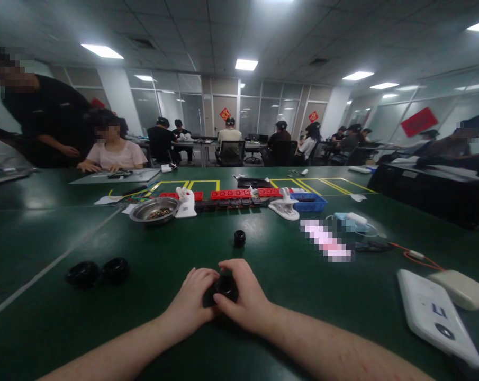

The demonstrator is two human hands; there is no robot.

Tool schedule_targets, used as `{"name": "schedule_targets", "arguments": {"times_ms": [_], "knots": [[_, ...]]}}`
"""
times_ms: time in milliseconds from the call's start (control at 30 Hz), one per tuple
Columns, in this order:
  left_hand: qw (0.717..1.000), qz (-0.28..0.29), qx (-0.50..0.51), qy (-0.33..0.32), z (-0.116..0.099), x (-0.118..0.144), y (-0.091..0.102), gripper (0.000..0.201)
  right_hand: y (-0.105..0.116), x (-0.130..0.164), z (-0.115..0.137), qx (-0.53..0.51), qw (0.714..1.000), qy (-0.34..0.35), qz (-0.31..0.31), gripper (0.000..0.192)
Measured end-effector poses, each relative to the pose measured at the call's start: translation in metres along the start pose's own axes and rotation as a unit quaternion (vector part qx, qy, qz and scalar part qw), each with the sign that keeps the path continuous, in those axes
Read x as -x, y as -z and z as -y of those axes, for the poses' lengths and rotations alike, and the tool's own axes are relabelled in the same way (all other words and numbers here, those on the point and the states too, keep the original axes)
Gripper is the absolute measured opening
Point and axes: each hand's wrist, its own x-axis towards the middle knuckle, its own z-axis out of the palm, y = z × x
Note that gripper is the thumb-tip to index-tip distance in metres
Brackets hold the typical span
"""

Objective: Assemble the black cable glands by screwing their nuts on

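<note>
Both hands meet at the near middle of the green table (pixel 263 248), and they cover most of a black round part (pixel 224 286) between them, so its shape is hard to make out. The left hand (pixel 193 299) is closed around its left side and the right hand (pixel 243 296) is closed over its right side and top. Just beyond, a small black ring (pixel 240 238) stands alone. At the near left lie two black round parts (pixel 98 272), touching each other. Farther away are a metal bowl (pixel 154 210), a row of red blocks (pixel 239 194) and a blue tray (pixel 310 202). At the near right, a white device (pixel 435 315) is cut off by the frame edge; its marks cannot be read.
</note>
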Motion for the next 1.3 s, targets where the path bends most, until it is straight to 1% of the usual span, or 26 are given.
{"name": "schedule_targets", "arguments": {"times_ms": [100,200,267,367,533,600,667,767,900,1000,1133,1200,1300], "knots": [[1.0,-0.006,-0.004,0.003,0.002,-0.0003,-0.0018,0.037,-0.0001,-0.0005,0.0001,0.0,1.0,0.001,0.018,0.041],[1.0,-0.007,-0.005,-0.005,0.0052,-0.0013,-0.0044,0.038,0.0017,-0.0002,0.0007,-0.019,0.999,0.022,0.035,0.047],[1.0,-0.005,-0.004,-0.009,0.0072,-0.0019,-0.0053,0.039,0.0028,0.0005,0.0012,-0.029,0.999,0.027,0.034,0.05],[1.0,0.0,-0.004,-0.007,0.0087,-0.002,-0.0055,0.04,0.003,0.0013,0.0019,-0.03,0.999,0.019,0.026,0.05],[1.0,-0.001,-0.001,-0.007,0.0067,-0.0006,-0.0043,0.041,0.0018,0.0001,0.0027,-0.007,1.0,-0.003,0.026,0.038],[1.0,-0.002,-0.003,-0.006,0.0054,-0.0008,-0.0039,0.041,0.0022,0.0001,0.0032,-0.007,0.999,0.009,0.032,0.039],[1.0,-0.003,-0.01,-0.003,0.0042,-0.0015,-0.0036,0.039,0.0028,0.0009,0.0037,-0.014,0.999,0.029,0.033,0.044],[1.0,-0.001,-0.015,-0.001,0.0022,-0.0022,-0.0026,0.037,0.0029,0.0026,0.004,-0.015,0.999,0.035,0.009,0.049],[1.0,0.001,-0.009,-0.011,0.0002,-0.0012,-0.0008,0.034,0.0009,0.0027,0.0029,0.006,0.999,0.01,-0.031,0.048],[1.0,-0.007,-0.009,-0.011,0.0012,-0.0008,-0.0011,0.037,0.0001,0.001,0.0024,0.02,1.0,-0.004,-0.018,0.042],[1.0,-0.007,-0.009,-0.009,0.0048,-0.0018,-0.0039,0.041,0.0014,-0.0011,0.0032,0.015,1.0,0.003,0.015,0.035],[1.0,-0.004,-0.01,-0.009,0.0062,-0.0025,-0.005,0.041,0.0019,-0.0013,0.0032,0.004,1.0,0.011,0.021,0.037],[1.0,0.001,-0.012,-0.01,0.0063,-0.0027,-0.0052,0.04,0.0019,-0.0006,0.0023,-0.013,1.0,0.018,0.015,0.045]]}}
